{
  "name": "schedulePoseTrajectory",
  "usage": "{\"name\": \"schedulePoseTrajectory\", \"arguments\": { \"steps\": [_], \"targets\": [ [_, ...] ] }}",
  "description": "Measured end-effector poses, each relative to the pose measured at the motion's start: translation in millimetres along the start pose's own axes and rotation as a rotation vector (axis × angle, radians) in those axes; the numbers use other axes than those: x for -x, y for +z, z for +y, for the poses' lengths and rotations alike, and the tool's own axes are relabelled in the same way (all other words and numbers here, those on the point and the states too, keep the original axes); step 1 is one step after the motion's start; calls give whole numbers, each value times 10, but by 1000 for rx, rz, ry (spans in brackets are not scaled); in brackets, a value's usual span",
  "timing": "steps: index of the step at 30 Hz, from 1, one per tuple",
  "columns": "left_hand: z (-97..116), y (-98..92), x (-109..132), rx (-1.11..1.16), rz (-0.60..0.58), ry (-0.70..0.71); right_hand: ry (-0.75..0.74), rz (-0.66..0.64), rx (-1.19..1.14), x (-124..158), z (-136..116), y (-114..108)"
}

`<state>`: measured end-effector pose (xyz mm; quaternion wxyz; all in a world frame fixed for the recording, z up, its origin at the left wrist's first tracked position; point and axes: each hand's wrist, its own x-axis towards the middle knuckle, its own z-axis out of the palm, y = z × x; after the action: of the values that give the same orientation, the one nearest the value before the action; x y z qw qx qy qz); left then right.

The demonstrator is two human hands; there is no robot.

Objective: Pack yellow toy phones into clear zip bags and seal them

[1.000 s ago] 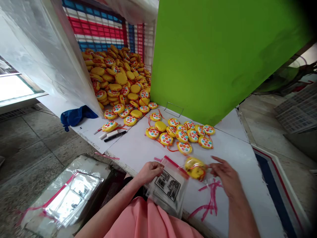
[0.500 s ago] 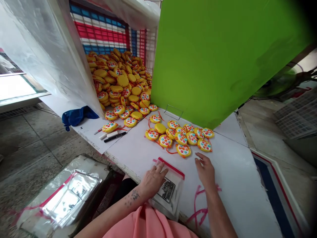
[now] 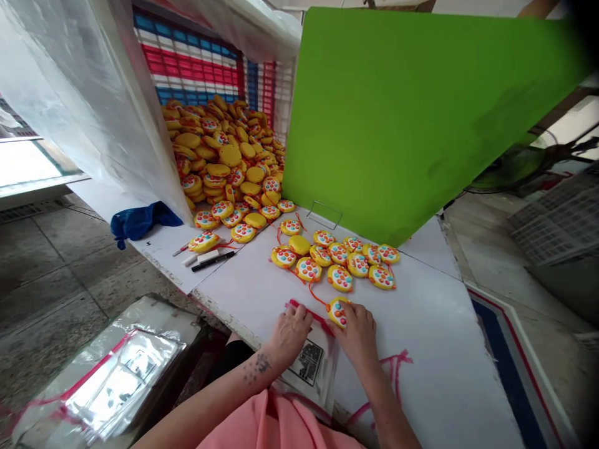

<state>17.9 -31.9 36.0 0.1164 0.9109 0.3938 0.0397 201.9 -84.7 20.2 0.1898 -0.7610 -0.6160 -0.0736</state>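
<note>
A clear plastic bag with a red top strip and a black printed label lies on the white table in front of me. My left hand is at its upper left, the fingers curled closed on the bag by the red strip. Just right of that strip, my right hand grips a round yellow toy with a white face, coloured dots and an orange cord. Beyond my hands is a loose group of similar yellow toys, mostly dotted face up, one with its plain yellow side up.
A big heap of yellow toys spills from a striped basket at the back left. A green board stands behind the table. Near the left edge lie a black marker and blue cloth. More bags rest lower left.
My right hand has moved left and nearer to me and now holds a yellow toy taken from the front of the group. The left hand stays on the bag.
</note>
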Motion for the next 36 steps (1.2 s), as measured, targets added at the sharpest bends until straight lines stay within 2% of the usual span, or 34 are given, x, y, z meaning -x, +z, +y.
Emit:
{"name": "schedulePoseTrajectory", "arguments": {
  "steps": [5,7,9,12,15,18,21,24,26,28,29,30,31,34,36],
  "targets": [
    [-8,109,-98,-51,123,33,-24,67,-109,16,87,126],
    [-30,150,-99,-50,156,53,-41,66,-155,-5,123,114],
    [-51,184,-78,-30,201,105,20,62,-241,-23,169,57],
    [-72,206,-22,30,266,188,341,47,-532,-17,261,-42],
    [-87,199,15,92,279,233,706,32,-984,28,348,-73],
    [-103,203,3,156,277,236,857,71,-1293,61,379,-67],
    [-121,229,-23,235,292,178,816,90,-1431,45,346,-135],
    [-139,241,-26,302,298,140,637,-27,-1510,13,286,-319],
    [-148,227,-18,330,300,146,486,-225,-1489,7,240,-460],
    [-150,200,-8,329,298,169,349,-488,-1439,9,186,-554],
    [-149,184,-3,318,295,179,302,-589,-1424,9,155,-570],
    [-144,169,1,300,291,186,279,-635,-1423,5,122,-562],
    [-138,155,6,278,286,189,281,-616,-1435,-4,90,-532],
    [-115,122,18,205,278,200,379,-348,-1464,-68,14,-370],
    [-100,109,24,171,279,225,429,-233,-1443,-127,-7,-267]
  ]
}}
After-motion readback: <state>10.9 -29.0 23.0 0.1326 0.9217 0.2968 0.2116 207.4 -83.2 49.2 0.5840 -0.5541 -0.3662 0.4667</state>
